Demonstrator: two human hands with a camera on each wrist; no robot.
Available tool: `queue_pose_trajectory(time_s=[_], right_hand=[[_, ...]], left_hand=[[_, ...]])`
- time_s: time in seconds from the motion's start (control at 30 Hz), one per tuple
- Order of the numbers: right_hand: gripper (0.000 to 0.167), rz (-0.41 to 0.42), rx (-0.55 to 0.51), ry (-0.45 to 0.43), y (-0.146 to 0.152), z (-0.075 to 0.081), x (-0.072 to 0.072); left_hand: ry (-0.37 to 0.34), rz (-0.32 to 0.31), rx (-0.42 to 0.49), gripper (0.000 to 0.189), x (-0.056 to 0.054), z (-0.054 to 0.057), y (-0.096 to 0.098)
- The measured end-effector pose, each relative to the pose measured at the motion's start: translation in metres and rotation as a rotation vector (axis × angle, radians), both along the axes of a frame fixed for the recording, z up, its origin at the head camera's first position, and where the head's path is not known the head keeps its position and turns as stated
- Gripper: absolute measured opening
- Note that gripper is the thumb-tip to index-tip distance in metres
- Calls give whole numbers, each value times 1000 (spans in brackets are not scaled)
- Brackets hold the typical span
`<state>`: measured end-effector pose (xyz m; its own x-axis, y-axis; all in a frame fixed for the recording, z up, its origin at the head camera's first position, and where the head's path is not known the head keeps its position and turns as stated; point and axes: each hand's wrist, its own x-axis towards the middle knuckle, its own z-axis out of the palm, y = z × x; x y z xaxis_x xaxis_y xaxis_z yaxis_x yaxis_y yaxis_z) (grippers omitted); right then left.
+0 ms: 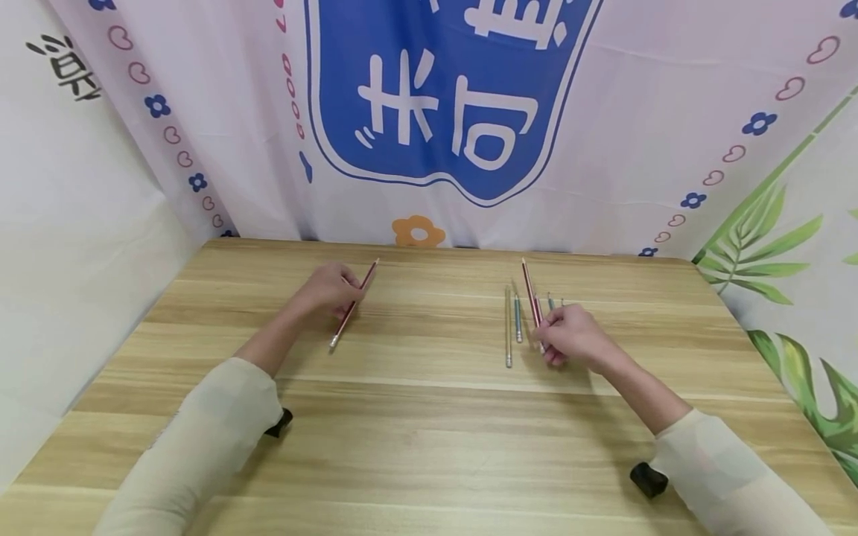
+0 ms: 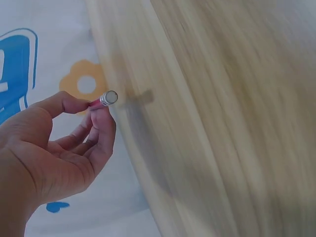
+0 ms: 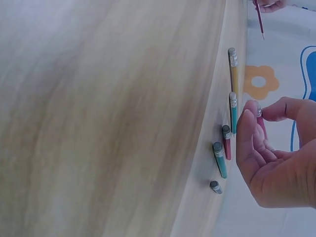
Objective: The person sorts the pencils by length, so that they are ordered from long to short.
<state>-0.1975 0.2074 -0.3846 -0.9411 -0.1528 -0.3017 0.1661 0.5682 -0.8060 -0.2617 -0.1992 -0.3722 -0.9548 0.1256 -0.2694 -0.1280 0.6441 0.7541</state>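
Observation:
On the left side of the wooden table, my left hand (image 1: 330, 287) pinches a dark red pencil (image 1: 343, 324) between thumb and fingers. Its metal-banded eraser end (image 2: 108, 97) faces the left wrist camera, above the tabletop. My right hand (image 1: 570, 335) pinches another dark red pencil (image 1: 529, 283) near its eraser end, its other end slanting toward the back. Beside that hand lie a yellow pencil (image 1: 508, 327) and a teal pencil (image 1: 518, 320). The right wrist view also shows a red pencil (image 3: 227, 143), a second teal pencil (image 3: 220, 160) and one more eraser end (image 3: 216, 187).
The wood-grain table (image 1: 415, 447) reaches back to a printed curtain (image 1: 268, 201) with a blue emblem and an orange flower. Leaf-patterned cloth (image 1: 791, 246) hangs at the right, white cloth (image 1: 74, 186) at the left. A small black object (image 1: 649, 480) sits at the right sleeve.

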Motion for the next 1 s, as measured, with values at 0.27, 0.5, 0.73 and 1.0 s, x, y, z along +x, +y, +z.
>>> queue_pose_trajectory(time_s=[0.27, 0.5, 0.73, 1.0], right_hand=[[14, -6, -40, 0, 0, -1, -2], [12, -1, -68, 13, 2, -4, -2], [16, 21, -86, 25, 3, -5, -3], [22, 10, -124, 19, -2, -6, -4]], left_hand=[[-16, -2, 60, 19, 2, 2, -19], [-15, 0, 58, 21, 3, 4, -34], [-16, 12, 65, 26, 4, 7, -50], [-22, 49, 41, 28, 3, 7, -69]])
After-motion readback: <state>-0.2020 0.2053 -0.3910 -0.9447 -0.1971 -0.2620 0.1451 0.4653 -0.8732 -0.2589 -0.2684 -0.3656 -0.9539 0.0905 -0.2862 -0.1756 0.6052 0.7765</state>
